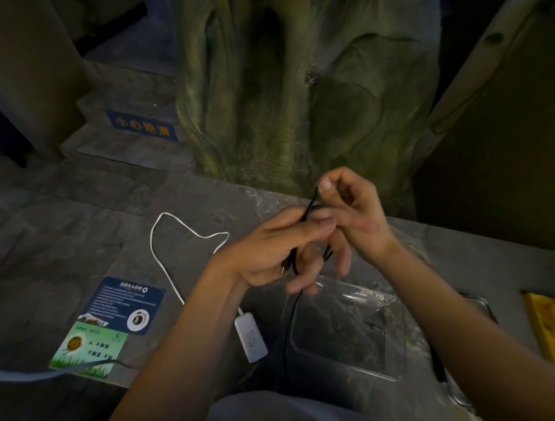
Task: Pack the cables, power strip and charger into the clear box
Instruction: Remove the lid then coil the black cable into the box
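Both hands meet above the stone table, winding a thin black cable (289,324). My left hand (271,252) holds loops of it, its fingers curled around the strands. My right hand (349,213) pinches the cable's upper part between thumb and fingers. One black strand hangs down toward me past the clear box (393,332), which sits open on the table under my right forearm. A white power strip (250,336) lies left of the box, its white cord (163,247) looping away to the far left.
Two printed cards, one blue (127,304) and one green (90,349), lie at the left of the table. A metal tray (484,309) and a yellow tray (551,322) are at the right edge. A rock-like pillar rises behind the table.
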Action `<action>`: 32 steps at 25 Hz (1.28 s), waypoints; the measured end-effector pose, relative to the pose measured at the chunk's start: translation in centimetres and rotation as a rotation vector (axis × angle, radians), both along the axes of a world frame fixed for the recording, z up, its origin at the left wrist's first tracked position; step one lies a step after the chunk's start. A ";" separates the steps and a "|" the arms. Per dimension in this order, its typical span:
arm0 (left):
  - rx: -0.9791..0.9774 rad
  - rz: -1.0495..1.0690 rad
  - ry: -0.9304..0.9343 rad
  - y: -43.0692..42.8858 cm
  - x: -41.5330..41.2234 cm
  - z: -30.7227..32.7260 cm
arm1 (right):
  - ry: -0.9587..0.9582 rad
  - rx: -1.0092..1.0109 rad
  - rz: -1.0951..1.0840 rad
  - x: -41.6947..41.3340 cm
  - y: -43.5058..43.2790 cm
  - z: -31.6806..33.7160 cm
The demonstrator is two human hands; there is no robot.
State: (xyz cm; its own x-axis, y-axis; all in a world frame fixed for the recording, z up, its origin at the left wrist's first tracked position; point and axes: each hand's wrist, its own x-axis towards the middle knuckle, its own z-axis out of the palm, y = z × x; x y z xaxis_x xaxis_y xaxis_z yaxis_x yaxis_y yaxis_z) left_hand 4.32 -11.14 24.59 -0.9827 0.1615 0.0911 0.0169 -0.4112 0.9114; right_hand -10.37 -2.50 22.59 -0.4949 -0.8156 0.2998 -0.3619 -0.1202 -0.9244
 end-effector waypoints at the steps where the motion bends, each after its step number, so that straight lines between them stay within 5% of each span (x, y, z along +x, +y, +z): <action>1: 0.043 0.057 0.011 0.2 -0.3 0.1 | -0.030 0.021 0.039 0.0 0.2 -0.4; 14: 0.116 0.682 0.107 -2.2 -3.0 -1.8 | -0.078 0.316 0.101 0.7 3.7 -5.3; 20: -0.249 0.870 0.007 -4.3 -3.4 -2.7 | 0.022 0.385 0.122 -0.1 4.9 -4.8; 27: -0.757 0.606 -0.118 -6.1 -2.7 -3.7 | 0.217 0.325 0.035 -1.7 4.9 -1.8; 32: -0.733 0.321 -0.186 -5.6 -2.1 -3.4 | 0.419 0.200 -0.005 -2.0 4.5 1.0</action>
State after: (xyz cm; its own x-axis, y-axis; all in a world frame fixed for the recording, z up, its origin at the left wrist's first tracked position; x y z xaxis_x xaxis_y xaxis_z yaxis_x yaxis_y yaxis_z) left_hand 2.22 -16.74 21.14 -0.9798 -0.1750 -0.0971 -0.1454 0.2890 0.9462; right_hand -12.39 2.00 23.63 -0.3690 -0.8755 0.3119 -0.7096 0.0486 -0.7029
